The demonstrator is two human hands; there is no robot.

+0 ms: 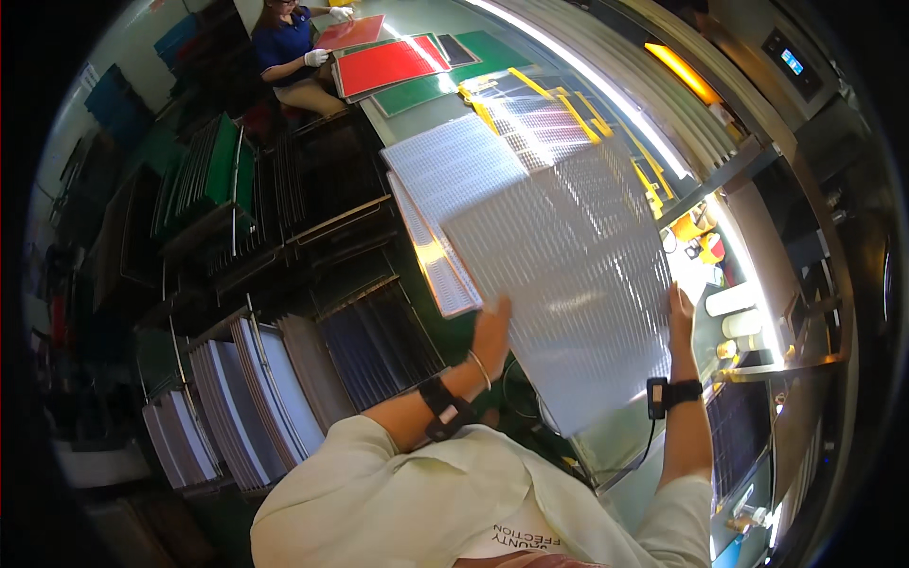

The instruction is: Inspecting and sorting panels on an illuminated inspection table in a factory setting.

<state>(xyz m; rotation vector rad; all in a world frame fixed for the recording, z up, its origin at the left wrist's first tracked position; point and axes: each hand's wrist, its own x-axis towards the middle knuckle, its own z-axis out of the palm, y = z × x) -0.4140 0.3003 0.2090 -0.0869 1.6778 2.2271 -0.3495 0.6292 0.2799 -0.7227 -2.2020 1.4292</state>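
Note:
A large grey, finely striped panel (578, 246) is stretched between my two hands, tilted above the worktable. My left hand (492, 327) is closed on its left edge, slightly blurred. On the opposite edge, my right hand (680, 312) grips the same panel, fingers partly hidden behind it. Just beyond lies a pale patterned panel (454, 156), partly covered by the one I hold. Under that, an orange-edged panel (437, 270) sticks out over the table's left side. Farther back, a dotted panel (544, 128) sits among yellow clips (530, 83).
Racks of upright panels (251, 388) stand at the left, beside green boards (204, 180). At the far end a gloved co-worker (289, 47) handles red sheets (402, 68). A bright tube lamp (606, 90) and shelf with white rolls (734, 300) line the right.

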